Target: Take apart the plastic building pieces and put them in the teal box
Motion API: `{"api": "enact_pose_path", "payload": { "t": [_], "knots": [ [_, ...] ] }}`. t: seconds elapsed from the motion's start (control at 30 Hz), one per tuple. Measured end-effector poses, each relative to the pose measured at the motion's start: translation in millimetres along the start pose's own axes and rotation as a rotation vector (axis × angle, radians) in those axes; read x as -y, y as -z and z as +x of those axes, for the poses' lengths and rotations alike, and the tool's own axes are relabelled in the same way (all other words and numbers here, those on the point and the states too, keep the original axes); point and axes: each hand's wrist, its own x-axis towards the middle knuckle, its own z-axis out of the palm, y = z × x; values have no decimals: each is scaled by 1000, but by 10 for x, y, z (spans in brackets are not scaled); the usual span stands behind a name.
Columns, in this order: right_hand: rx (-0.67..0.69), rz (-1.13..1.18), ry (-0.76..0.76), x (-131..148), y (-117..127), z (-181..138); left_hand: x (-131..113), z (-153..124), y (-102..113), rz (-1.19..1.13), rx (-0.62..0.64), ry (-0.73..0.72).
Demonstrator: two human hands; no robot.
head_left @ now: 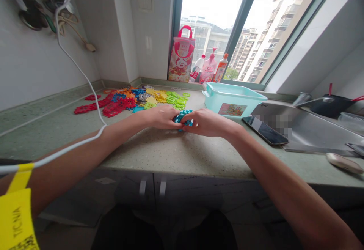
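Note:
Between my two hands are teal interlocking plastic pieces [183, 115], held just above the counter near its front. My left hand [163, 116] closes on them from the left side. From the right, my right hand [201, 122] pinches the same pieces with thumb and fingers. How many teal pieces there are, and whether they are joined, is partly hidden by the fingers. Behind my left hand lies a spread of loose interlocking pieces [153, 97] in red, orange, blue, yellow and green. An aqua plastic bin [231, 100] stands beyond my right hand.
A white cable [91, 87] hangs across the left side, over my forearm. Right of the bin lie a phone [265, 130] and a steel sink [309, 132]. A pale oval object [344, 162] rests at the front right. Bottles [209, 68] and a bag [182, 60] line the windowsill.

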Motion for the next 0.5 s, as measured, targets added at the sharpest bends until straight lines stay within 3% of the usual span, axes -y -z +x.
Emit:
{"api": "enact_pose_path", "payload": {
  "t": [0.5],
  "knots": [
    [-2,6,4,17,7,-5,9,0,-2,-15,-11,-15]
  ]
}}
